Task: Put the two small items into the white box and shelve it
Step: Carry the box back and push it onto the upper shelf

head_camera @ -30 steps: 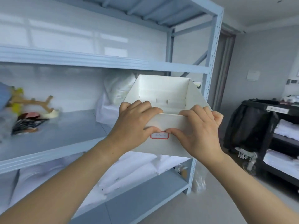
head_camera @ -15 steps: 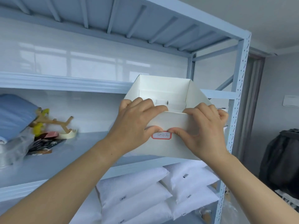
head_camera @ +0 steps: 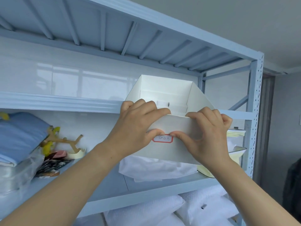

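Two hands hold one white box (head_camera: pixel 172 150) up in the air in front of a pale blue metal shelving unit (head_camera: pixel 254 111). The left hand (head_camera: pixel 138 126) grips the box's near wall at its left end, four fingers hooked over the top edge and the thumb pressed on the outer face. The right hand (head_camera: pixel 206 132) grips the same wall at its right end in the same way, fingers curled over the rim and thumb on the front. The two thumb tips nearly meet just above one red-bordered label (head_camera: pixel 162 138) with handwriting on it, which sits on the box's front face. The box is open at the top and tilts so that its far wall rises higher than the near one; its floor is hidden, so whether the two small items lie inside cannot be told. It hangs level with the edge of the second shelf board from the top, and rests on nothing. On the middle shelf below, towards its left end, lie folded blue fabric (head_camera: pixel 19 136), one wooden branched piece (head_camera: pixel 68 141) with yellow bits on it, and a clear plastic bag (head_camera: pixel 17 172). Under the box sits a white bag (head_camera: pixel 156 168), and at the shelf's right end stand two pale yellow bins (head_camera: pixel 234 144), stacked. White padded packs (head_camera: pixel 146 209) fill the shelf beneath.
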The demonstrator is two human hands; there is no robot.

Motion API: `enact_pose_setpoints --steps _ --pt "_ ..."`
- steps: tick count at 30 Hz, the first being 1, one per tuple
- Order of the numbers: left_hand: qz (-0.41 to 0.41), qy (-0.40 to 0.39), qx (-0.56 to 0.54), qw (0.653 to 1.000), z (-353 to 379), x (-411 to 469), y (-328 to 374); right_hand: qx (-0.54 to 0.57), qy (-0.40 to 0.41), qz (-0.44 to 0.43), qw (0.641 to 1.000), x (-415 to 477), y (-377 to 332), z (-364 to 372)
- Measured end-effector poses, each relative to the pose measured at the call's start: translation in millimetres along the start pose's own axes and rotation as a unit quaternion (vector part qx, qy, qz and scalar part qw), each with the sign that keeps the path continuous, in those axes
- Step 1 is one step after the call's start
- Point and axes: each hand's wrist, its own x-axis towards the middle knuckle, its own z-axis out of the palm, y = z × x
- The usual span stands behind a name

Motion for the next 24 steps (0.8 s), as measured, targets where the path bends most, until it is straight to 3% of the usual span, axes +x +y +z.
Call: enact_pose_setpoints --steps 10,19,24 --pt "0.007 0.014 -0.027 1.000 -46.4 -10.3 -79.8 -0.039 0.035 -0.032 0.998 40.9 -68.2 37.2" --pt "0.022 0.043 0.002 0.999 -82.5 -9.1 -127.1 -0.002 0.039 -0.021 0.999 78.6 -113.4 60.0" --pt "0.022 0.022 0.051 0.998 -105.8 -23.6 -166.1 0.051 0.028 -0.009 0.998 91.4 -148.3 96.0"
